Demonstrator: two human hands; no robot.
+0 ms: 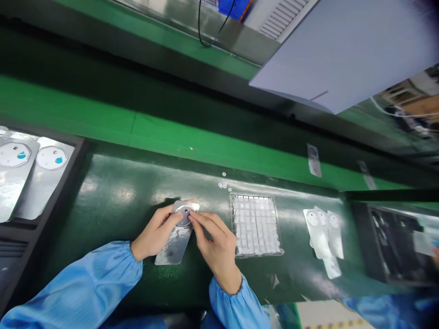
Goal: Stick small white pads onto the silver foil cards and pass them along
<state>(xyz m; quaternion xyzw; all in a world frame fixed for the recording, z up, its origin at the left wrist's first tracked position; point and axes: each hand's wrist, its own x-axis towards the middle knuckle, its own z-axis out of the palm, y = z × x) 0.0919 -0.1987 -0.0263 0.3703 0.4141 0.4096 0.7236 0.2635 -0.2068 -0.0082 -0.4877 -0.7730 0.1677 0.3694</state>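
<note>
A silver, phone-shaped flat panel (173, 246) with rounded corners is tilted up over the green bench in front of me. Near its top is a dark eight-sided patch with a small hole. My left hand (156, 233) grips the panel by its upper left side, thumb on the face and fingers behind. The thumb and forefinger of my right hand (216, 242) are pinched together at the right of the dark patch. Whatever lies between those fingertips is hidden. Close to my right hand stands a clear tray (281, 251) filled with rows of small whitish pieces.
Several small clear discs (224, 184) lie behind the tray. More silver panels (320, 237) overlap on the bench at right, beside a black bin (360, 242). At left, a dark rack (77, 157) holds panels (48, 183) with blue marks. A large white board (343, 50) overhangs the upper right.
</note>
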